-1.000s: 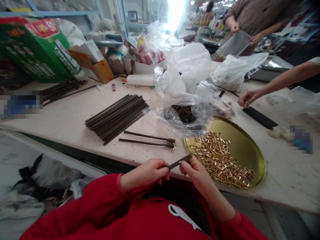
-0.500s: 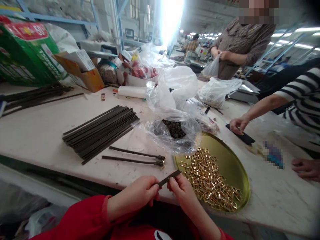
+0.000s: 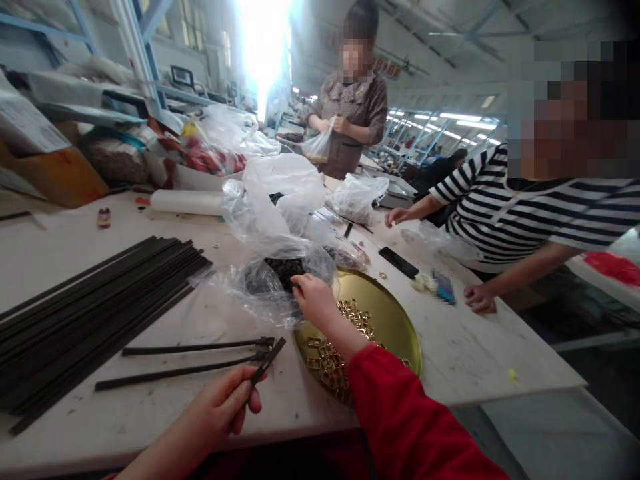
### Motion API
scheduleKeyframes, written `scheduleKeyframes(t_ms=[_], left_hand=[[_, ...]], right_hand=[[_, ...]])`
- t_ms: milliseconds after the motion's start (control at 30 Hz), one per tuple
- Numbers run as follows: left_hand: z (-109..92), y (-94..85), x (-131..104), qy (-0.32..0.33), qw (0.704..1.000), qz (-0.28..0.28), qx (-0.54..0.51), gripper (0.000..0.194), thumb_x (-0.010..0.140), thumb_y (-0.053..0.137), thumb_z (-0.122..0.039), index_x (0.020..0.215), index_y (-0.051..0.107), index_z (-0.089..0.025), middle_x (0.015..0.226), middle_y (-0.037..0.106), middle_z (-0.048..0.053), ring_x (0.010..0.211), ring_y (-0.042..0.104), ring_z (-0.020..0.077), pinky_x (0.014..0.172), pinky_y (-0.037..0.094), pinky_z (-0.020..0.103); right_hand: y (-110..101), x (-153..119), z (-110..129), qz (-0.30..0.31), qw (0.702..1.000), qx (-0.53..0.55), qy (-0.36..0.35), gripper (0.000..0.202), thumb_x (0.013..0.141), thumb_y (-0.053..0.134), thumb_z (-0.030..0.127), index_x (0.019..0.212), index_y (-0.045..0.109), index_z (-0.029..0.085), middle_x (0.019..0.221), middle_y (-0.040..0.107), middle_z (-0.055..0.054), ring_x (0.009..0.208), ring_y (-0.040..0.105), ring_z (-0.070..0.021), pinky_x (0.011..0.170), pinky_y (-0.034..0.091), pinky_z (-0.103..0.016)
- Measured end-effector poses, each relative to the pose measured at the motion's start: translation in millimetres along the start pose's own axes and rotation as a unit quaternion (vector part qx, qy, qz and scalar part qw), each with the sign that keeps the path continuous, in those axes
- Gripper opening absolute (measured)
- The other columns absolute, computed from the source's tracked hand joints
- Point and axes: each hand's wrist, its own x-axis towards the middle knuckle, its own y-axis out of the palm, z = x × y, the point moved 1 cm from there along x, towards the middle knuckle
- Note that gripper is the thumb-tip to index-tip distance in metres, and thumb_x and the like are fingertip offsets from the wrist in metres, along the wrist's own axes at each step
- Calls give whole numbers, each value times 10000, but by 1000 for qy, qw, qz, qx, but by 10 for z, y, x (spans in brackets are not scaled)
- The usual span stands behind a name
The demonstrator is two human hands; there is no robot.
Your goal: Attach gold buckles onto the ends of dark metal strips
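My left hand (image 3: pixel 225 407) pinches a dark strap (image 3: pixel 271 359) near its end, where a slot shows. Just behind that end lie two finished-looking dark straps (image 3: pixel 193 348) with small fittings at their tips. My right hand (image 3: pixel 316 301) is at the rim of a clear plastic bag (image 3: pixel 260 303) of small dark pieces (image 3: pixel 283 268). Its thumb and finger are closed together, and what they hold, if anything, is too small to make out. Under my right forearm is a round gold tray (image 3: pixel 387 303) holding many gold buckles (image 3: pixel 325 360).
A stack of dark straps (image 3: pixel 100 307) covers the table's left side. Behind the bag are a white roll (image 3: pixel 187 202) and more plastic bags (image 3: pixel 287 187). A black phone (image 3: pixel 399 262) lies right of the tray, near a co-worker in stripes (image 3: pixel 500 207). Another person (image 3: pixel 350 113) stands behind.
My right hand has let go of the strap and moved up to the bag of dark pieces. My left hand keeps the strap. The view has swung right, and the striped co-worker's hand has left the phone.
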Motion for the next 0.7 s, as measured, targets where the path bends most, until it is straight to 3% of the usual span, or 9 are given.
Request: scheduleKeyframes(t_ms=[100, 233, 433, 567, 700], left_hand=[[21, 0, -4, 1, 1000, -9, -3, 492, 662, 505, -569, 945, 514, -166, 636, 544, -25, 385, 327, 55, 378, 208, 195], [-72, -5, -72, -15, 999, -32, 31, 502, 640, 518, -595, 880, 532, -155, 560, 480, -45, 394, 298, 53, 395, 190, 194], [-204, 165, -146, -12, 998, -24, 65, 543, 623, 469, -630, 873, 531, -152, 480, 383, -71, 397, 246, 67, 393, 168, 196], [-186, 253, -184, -1, 995, -10, 98, 525, 656, 446, -616, 895, 542, -159, 496, 395, -61, 389, 249, 75, 362, 149, 200], [-89, 225, -168, 9, 992, -8, 127, 508, 671, 450, -608, 900, 568, -170, 496, 415, -54, 398, 295, 88, 361, 206, 201]], right_hand=[[141, 216, -70, 18, 999, -42, 12, 190, 822, 480, 141, 955, 614, 164, 981, 613, -107, 916, 572, -202, 787, 413, -291], [237, 192, -152, 20, 997, -73, 25, 208, 858, 425, 130, 961, 601, 174, 972, 615, -103, 894, 587, -187, 762, 415, -274], [146, 87, -301, -9, 996, -79, 30, 163, 869, 485, 254, 975, 581, 175, 938, 643, -86, 883, 595, -184, 756, 413, -268], [78, 15, -235, -42, 997, -59, 0, 209, 839, 540, 323, 967, 600, 168, 941, 644, -89, 867, 598, -186, 749, 427, -272], [-45, -178, -205, -77, 995, -34, -58, 261, 844, 523, 351, 1050, 590, 205, 1074, 611, -68, 990, 549, -166, 859, 405, -272]])
